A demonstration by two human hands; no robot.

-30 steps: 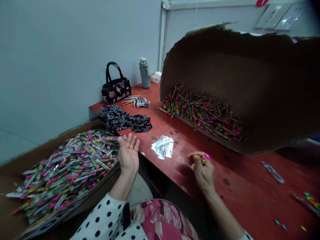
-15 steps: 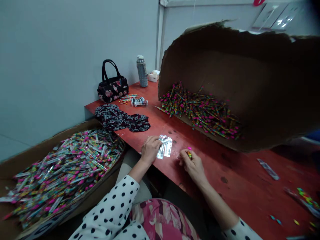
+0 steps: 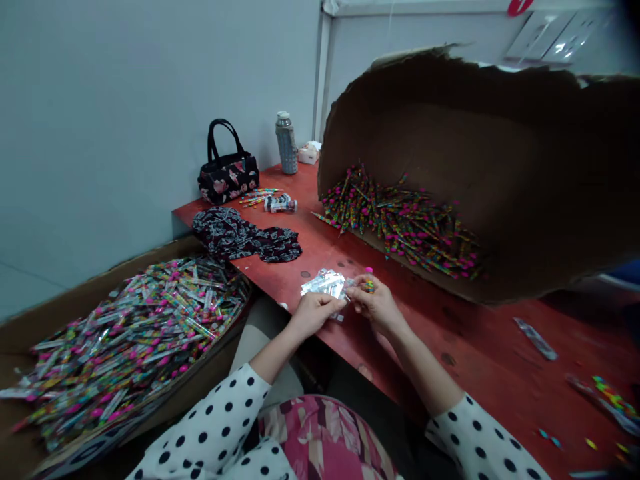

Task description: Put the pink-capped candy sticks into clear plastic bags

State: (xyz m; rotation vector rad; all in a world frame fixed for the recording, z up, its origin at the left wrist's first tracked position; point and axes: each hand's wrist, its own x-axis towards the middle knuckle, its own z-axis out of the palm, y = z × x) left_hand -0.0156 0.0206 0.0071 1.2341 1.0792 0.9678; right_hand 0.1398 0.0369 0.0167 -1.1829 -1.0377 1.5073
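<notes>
My right hand (image 3: pixel 381 308) is closed round a multicoloured pencil (image 3: pixel 369 284) whose pink end sticks up above the fingers. Close beside it, my left hand (image 3: pixel 313 315) pinches the edge of what looks like a clear plastic sleeve; the fingers partly hide it. The two hands nearly meet over the table's front edge. Just beyond the left fingers, shiny clear sleeves (image 3: pixel 323 283) lie in a small fanned pile on the red table (image 3: pixel 425 347).
A large tipped cardboard box (image 3: pixel 440 147) holds many loose pencils (image 3: pixel 400 220). Lower left, another carton (image 3: pixel 145 257) is full of sleeved pencils (image 3: pixel 145 333). A dark patterned cloth (image 3: pixel 245 237), handbag (image 3: pixel 229 179) and flask (image 3: pixel 287 143) sit at the back left. Small coloured pieces (image 3: pixel 550 438) lie right.
My right hand has moved left and up with the pencil, meeting my left hand. My left hand has shifted slightly from on top of the sleeves to their near edge.
</notes>
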